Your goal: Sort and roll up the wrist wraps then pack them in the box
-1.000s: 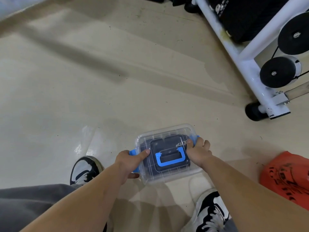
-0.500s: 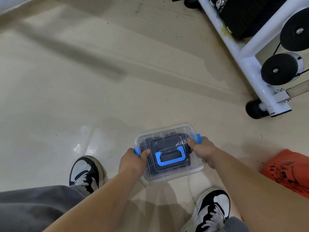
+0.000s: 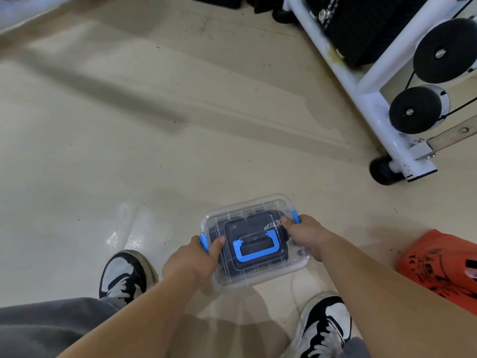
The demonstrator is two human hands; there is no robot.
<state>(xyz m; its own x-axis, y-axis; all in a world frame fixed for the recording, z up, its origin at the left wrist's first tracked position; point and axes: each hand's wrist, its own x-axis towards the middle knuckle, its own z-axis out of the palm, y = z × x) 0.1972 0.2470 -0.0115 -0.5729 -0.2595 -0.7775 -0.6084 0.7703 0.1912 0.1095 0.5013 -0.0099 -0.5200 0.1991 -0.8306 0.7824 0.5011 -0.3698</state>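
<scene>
A small clear plastic box sits on the beige floor between my feet, its clear lid on and a blue carry handle lying flat on top. Dark rolled wrist wraps show through the lid. My left hand grips the box's left end, thumb on the lid beside the blue left latch. My right hand grips the right end at the blue right latch, thumb on the lid.
A white gym machine frame with black pulleys stands at the upper right. An orange plastic bag lies at the right. My black-and-white sneakers flank the box on the floor.
Both hands have closed in on the box ends. The blue side latches, sticking out a second ago, now lie against the box under my fingers.
</scene>
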